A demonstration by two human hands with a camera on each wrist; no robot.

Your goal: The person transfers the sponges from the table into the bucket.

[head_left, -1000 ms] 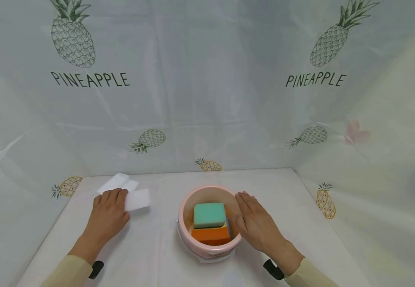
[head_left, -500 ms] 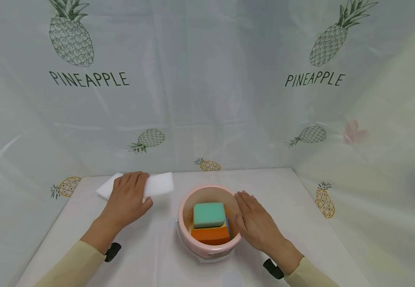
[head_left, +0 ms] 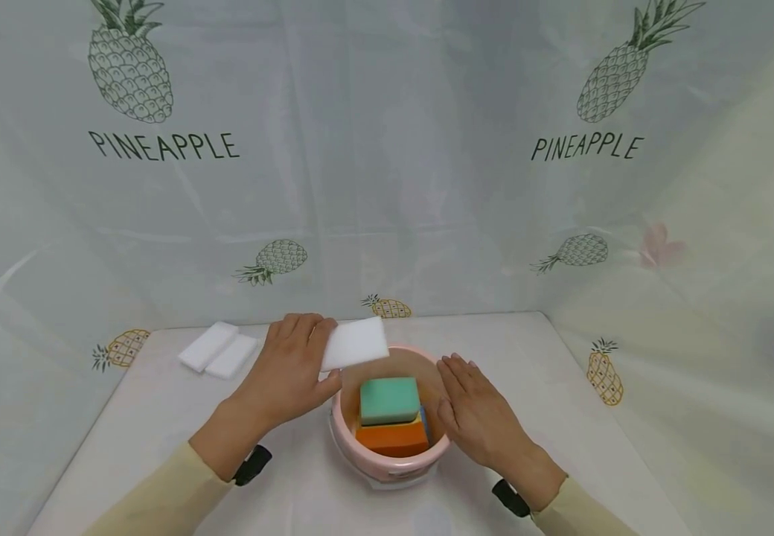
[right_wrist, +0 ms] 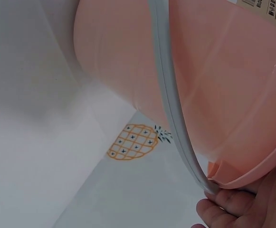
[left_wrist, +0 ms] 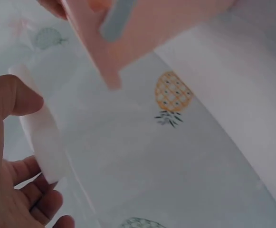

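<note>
So the white sponge [head_left: 356, 342] has moved right since the earlier frame, pinched in the left hand [head_left: 288, 378]; it's now up by the far-left rim of the pink bucket [head_left: 394, 467]. Right hand [head_left: 484, 417] rests against the right rim, fingers fairly straight. Looks like the carry-over step; next probably calls for lowering it onto the green sponge [head_left: 390, 400].

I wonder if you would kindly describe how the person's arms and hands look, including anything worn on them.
The left sleeve and right sleeve are plain, pale beige and end near the wrists. A small black device shows at the left wrist, and another at the right wrist. The left hand and right hand are ungloved, with no rings visible.
</note>
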